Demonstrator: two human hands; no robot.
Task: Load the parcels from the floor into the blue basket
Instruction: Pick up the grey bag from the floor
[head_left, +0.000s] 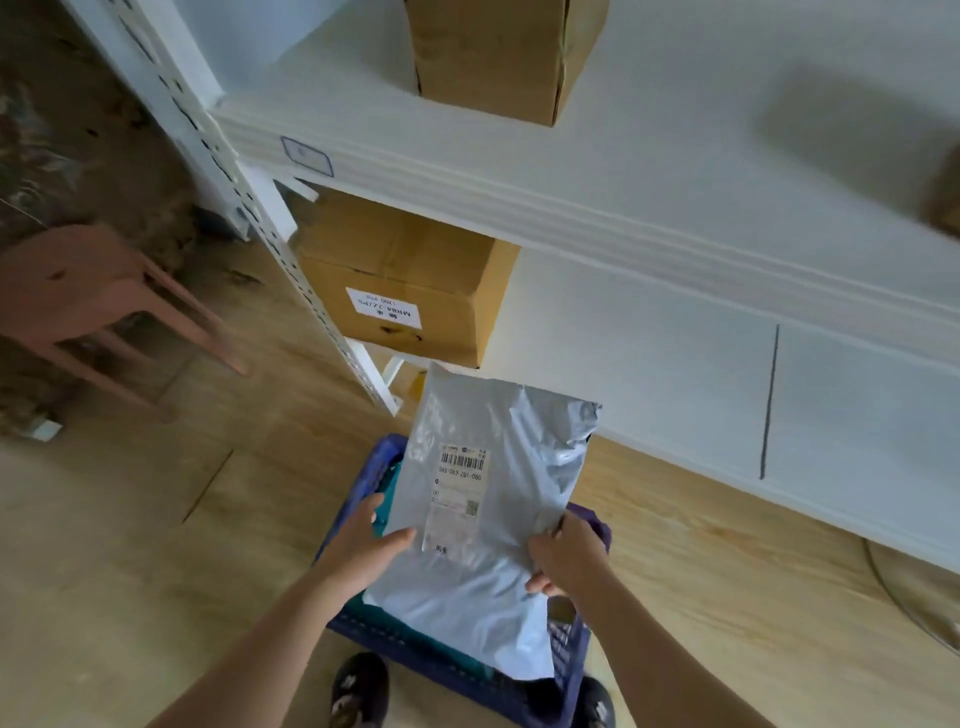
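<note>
— What fills the view?
— A white shelving unit (675, 208) runs across the top and right, with a cardboard box (405, 291) on its lower shelf. Below it is the wooden floor (130, 545), bare to the left as far as a pink stool (88, 280).

— And the blue basket (467, 680)?
— It stands on the floor just in front of the person's shoes (358, 691). Its far rim is near the shelf's lower edge, and a teal parcel (387, 483) lies inside.

— Where is the grey parcel (524, 467)?
— It is held flat above the basket between both hands. It covers most of the opening, and its far end reaches out past the rim toward the box.

— How do the hands hold it?
— The left hand (363, 551) grips the left edge, with the thumb laid on the top face and the fingers along the edge. The right hand (569, 564) has its fingers curled round the right edge and pinches the plastic.

— Anything smaller?
— A printed label (457, 499) with a barcode faces up, just beside the left thumb.
</note>
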